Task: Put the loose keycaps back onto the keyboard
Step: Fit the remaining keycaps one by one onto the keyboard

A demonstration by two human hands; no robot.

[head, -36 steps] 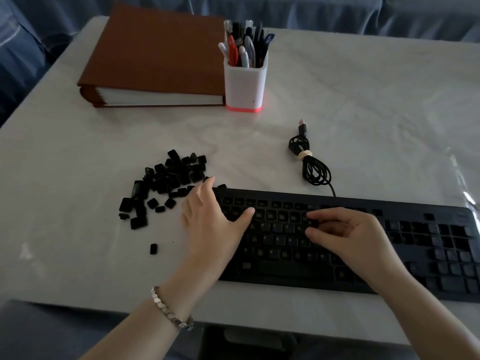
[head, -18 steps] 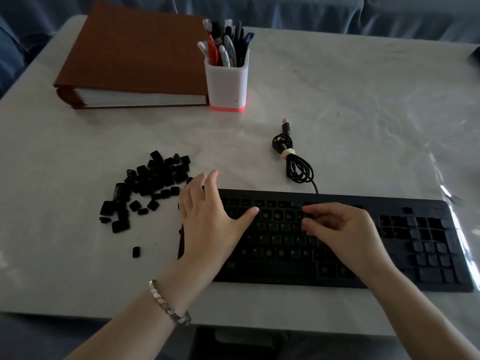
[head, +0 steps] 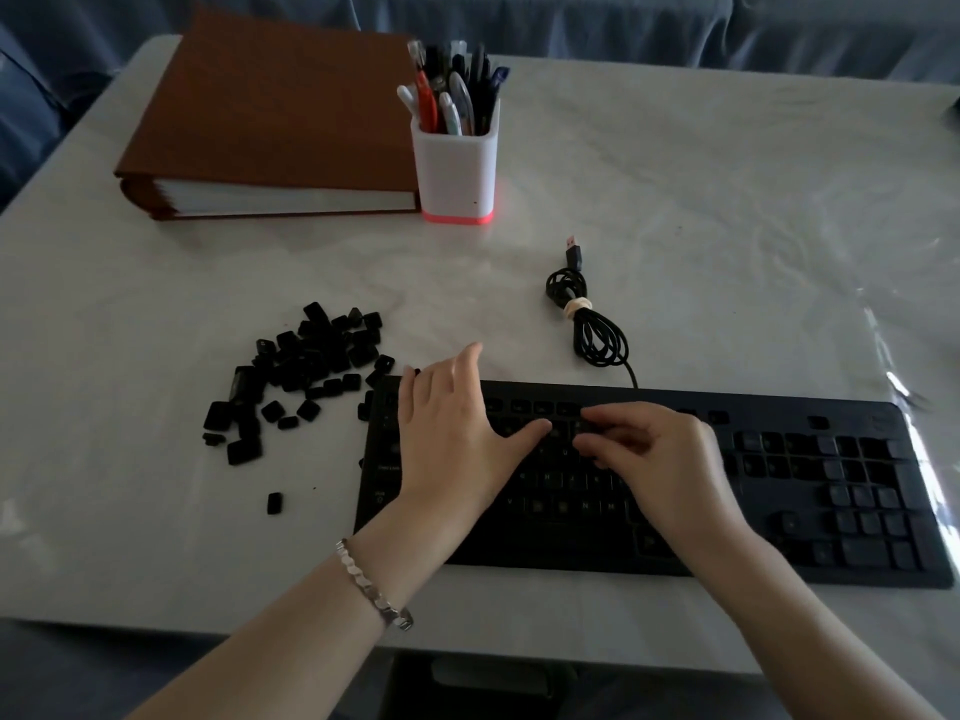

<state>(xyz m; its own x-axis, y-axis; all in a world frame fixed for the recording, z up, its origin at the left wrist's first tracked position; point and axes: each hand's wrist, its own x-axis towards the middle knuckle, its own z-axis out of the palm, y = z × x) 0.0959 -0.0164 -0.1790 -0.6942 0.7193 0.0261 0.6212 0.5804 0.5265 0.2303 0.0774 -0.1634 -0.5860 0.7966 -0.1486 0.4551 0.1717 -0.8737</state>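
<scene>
As blue cloth [head: 675, 23] rims the table [head: 727, 226], left fingers [head: 465, 363] lie flat on keyboard [head: 779, 511]; right fingers [head: 618, 420] curl, grip unclear.

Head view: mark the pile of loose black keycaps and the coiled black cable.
Pile of loose black keycaps [head: 317, 356], head view, pile's middle.
Coiled black cable [head: 584, 324], head view, bundle below tie.

faint key legends on the keyboard [head: 769, 504], seemingly n and m, the rest too dim
</scene>
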